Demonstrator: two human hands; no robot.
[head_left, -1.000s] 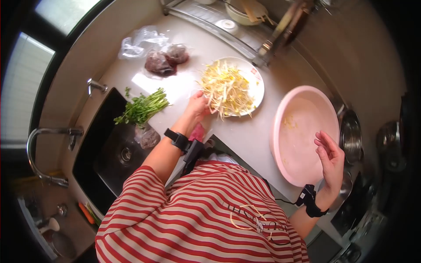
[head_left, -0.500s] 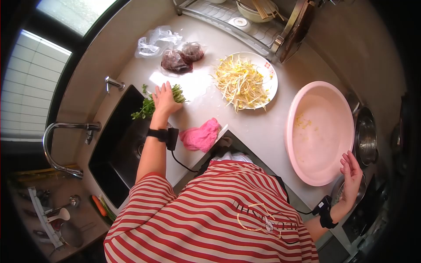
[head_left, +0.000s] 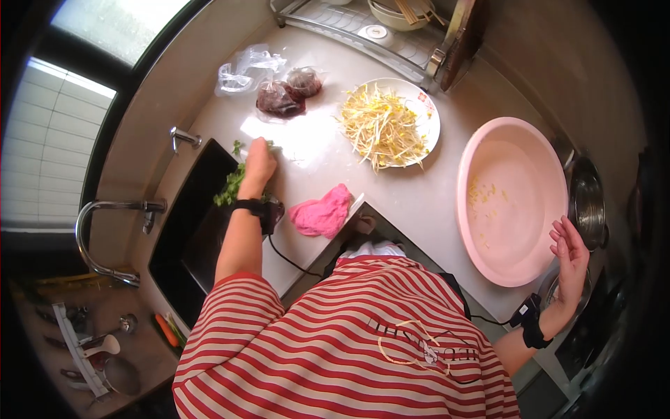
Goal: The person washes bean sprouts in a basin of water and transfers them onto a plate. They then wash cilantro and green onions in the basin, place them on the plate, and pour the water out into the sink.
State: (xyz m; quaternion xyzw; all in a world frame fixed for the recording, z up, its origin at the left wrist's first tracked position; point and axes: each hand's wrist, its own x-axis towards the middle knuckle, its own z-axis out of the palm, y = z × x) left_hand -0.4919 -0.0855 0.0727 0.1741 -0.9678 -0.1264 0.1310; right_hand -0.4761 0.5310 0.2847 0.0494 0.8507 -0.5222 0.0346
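Note:
My left hand [head_left: 259, 167] is closed around a bunch of leafy green herbs [head_left: 232, 187] at the edge of the sink. Leaves stick out to the left, and the stems are mostly hidden under the hand. Beside that wrist, a crumpled pink cloth [head_left: 321, 212] lies on the counter. At the right, my right hand [head_left: 572, 258] is raised with its fingers apart and nothing in it. It is by the rim of a large pink basin [head_left: 513, 269], which holds a few yellow bits.
A white plate [head_left: 434, 133] heaped with bean sprouts [head_left: 384, 129] stands mid-counter. Behind lie two bags of dark red contents [head_left: 280, 99] and a clear plastic bag [head_left: 248, 68]. The black sink [head_left: 192, 223] has a curved faucet [head_left: 87, 223]. A dish rack [head_left: 335, 28] stands at the back.
My left hand has gone from lying spread over the herbs to closing around them. My right hand stays open by the basin. The view has shifted slightly.

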